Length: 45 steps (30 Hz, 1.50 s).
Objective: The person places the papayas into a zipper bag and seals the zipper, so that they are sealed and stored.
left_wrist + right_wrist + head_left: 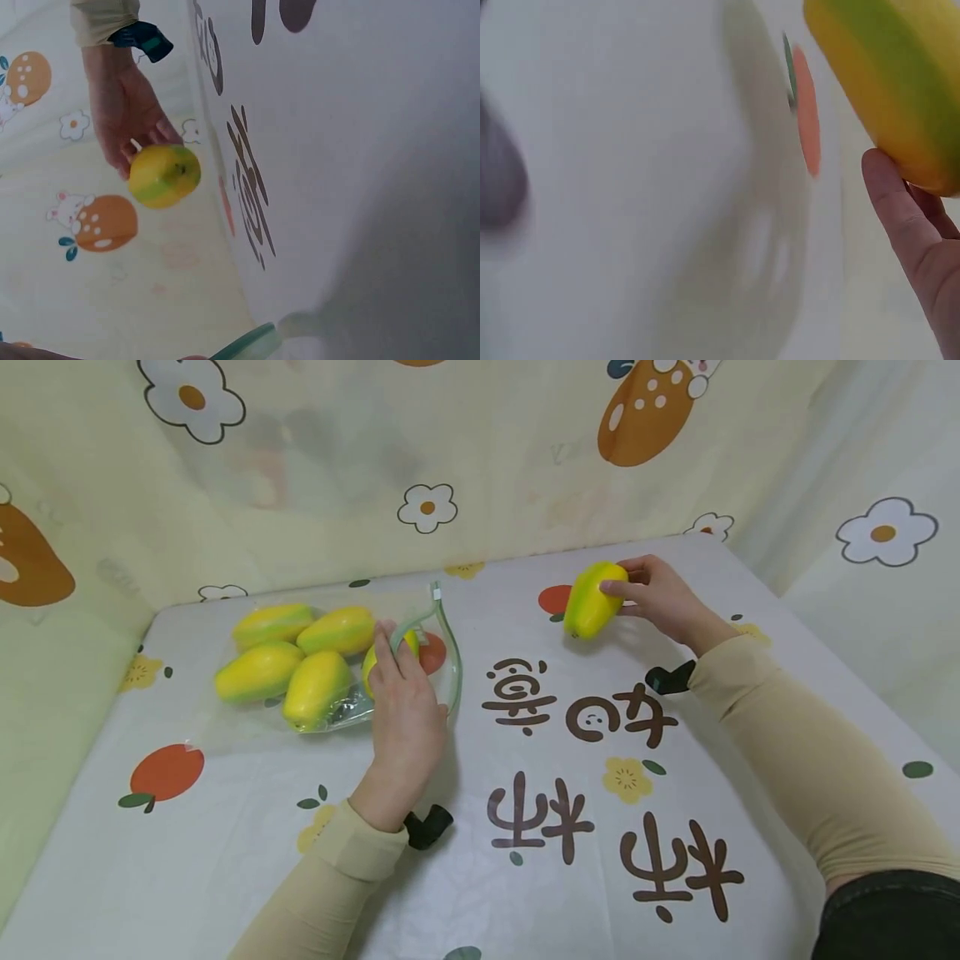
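My right hand holds a yellow papaya with green streaks above the right back of the table. The left wrist view shows this papaya end-on at the fingertips; its green stripe faces the right wrist camera. A clear zip bag lies on the left with several similar papayas inside. At the bag's mouth, my left hand grips the green zip edge, which stands parted. Its fingers cover part of the papaya nearest the mouth. In the left wrist view, only a bit of the green edge shows.
A white printed cloth with fruit, flowers and brown lettering covers the table. Patterned curtains hang along the back and sides. Dark straps with black mounts sit at both wrists.
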Available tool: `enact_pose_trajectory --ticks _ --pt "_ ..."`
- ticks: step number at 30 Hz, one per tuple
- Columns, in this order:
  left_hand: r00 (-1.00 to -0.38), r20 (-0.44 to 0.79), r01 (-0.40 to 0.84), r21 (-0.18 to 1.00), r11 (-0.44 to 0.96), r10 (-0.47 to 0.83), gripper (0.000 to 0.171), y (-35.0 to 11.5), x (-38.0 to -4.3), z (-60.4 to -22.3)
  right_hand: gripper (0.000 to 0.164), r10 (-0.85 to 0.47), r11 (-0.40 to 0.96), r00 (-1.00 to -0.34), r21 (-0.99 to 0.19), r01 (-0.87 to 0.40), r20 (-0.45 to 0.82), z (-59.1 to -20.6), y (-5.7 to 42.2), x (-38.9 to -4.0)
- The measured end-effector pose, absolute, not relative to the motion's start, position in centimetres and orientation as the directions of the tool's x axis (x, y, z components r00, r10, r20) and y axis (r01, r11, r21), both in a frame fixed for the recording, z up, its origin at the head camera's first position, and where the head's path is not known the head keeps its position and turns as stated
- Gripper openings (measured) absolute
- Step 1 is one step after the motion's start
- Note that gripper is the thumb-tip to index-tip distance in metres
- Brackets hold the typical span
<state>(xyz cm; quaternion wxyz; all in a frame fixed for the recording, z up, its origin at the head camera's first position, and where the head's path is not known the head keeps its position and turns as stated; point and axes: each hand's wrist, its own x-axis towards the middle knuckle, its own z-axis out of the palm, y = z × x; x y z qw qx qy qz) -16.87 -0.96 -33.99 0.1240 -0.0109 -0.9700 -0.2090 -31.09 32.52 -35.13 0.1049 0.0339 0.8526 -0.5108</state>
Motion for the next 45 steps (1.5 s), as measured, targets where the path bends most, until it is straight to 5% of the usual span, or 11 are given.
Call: enact_pose_trajectory --ticks 21,45 --pt "-0.976 0.212 0.052 0.427 0.903 -0.044 0.096 -0.7 -16.9 -34.1 0.055 -0.297 0.432 -0.947 -0.902 -0.02 -0.122 -35.2 20.8 -29.5" --pt "-0.973 0.229 0.068 0.403 0.913 -0.028 0.092 -0.6 -16.7 -34.5 0.029 -0.446 0.426 -0.889 -0.897 -0.114 -0.099 -36.6 16.7 -28.8"
